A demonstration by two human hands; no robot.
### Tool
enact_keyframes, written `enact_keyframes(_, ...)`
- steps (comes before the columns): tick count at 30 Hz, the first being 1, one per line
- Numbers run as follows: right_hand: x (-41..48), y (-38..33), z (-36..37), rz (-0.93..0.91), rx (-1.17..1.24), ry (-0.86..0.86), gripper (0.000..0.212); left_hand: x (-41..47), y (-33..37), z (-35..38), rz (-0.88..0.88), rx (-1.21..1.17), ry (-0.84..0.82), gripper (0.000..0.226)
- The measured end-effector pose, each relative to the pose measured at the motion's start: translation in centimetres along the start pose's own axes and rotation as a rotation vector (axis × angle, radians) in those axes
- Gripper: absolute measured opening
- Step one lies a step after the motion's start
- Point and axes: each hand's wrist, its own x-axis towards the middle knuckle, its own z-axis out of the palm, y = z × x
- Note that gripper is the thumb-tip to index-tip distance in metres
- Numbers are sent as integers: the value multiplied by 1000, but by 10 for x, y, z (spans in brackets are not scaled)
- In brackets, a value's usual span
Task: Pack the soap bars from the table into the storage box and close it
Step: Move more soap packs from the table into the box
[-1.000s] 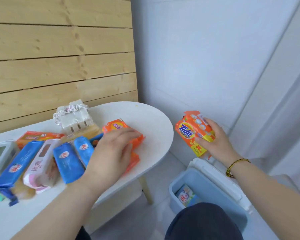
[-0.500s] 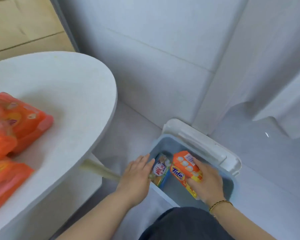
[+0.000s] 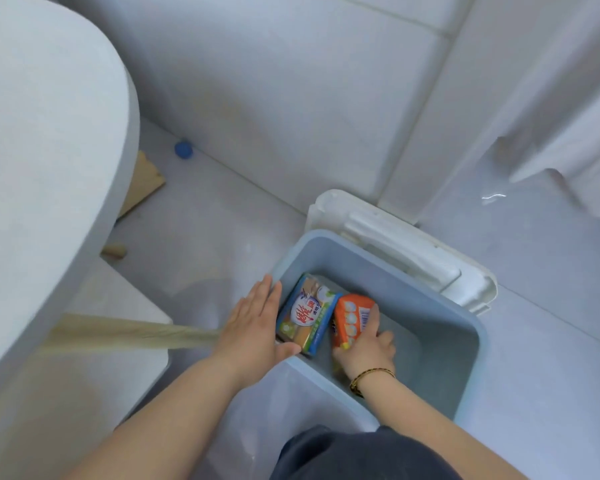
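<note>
Gripped the orange soap bar (image 3: 350,317) in the curled right hand (image 3: 364,348) low inside the box (image 3: 478,341), just beside the blue soap bar (image 3: 307,313), apparently to pack it tight, and rested the straight-fingered left hand (image 3: 253,323) on the box's left rim, likely to steady it.

My bare forearms reach forward and down, side by side. My left hand (image 3: 253,327) lies flat, palm down, with the fingers straight, pressed together and pointing away from me. Its thumb is spread out to the right, and it rests on the near-left rim of the storage box (image 3: 378,271). My right hand (image 3: 366,346) sits lower, inside the box, back of the hand up. Its fingers and thumb curl round the near end of an orange soap bar (image 3: 352,317). A braided cord bracelet (image 3: 371,375) circles my right wrist. The two hands are near each other, not touching.
</note>
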Motion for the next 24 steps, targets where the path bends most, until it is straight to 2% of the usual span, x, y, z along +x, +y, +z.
enact_keyframes(5, 3, 0, 2, -6, 63, -106, 108, 1, -1, 1, 11, -28, 2, 88)
enact_keyframes(7, 5, 1, -3, -16, 130, -135, 102, 0, -2, 1, 16, -41, 1, 88)
enact_keyframes(10, 15, 4, -17, 41, 334, -79, 82, 1, -3, 2, 21, -55, 0, 88)
enact_keyframes(12, 22, 4, -20, 108, 457, -67, 83, 1, -3, 2, 26, -61, -4, 88)
enact_keyframes(15, 24, 0, -9, 38, 470, -88, 86, 2, -3, 2, 27, -72, -12, 86)
enact_keyframes(17, 20, -3, -4, 12, 500, -93, 79, 2, -4, 1, 30, -84, -19, 85)
enact_keyframes(20, 16, -3, -3, 27, 532, -109, 67, 3, -5, 1, 31, -92, -25, 86)
enact_keyframes(24, 15, -8, -7, 79, 577, -174, 67, 4, -6, 1, 27, -84, -32, 86)
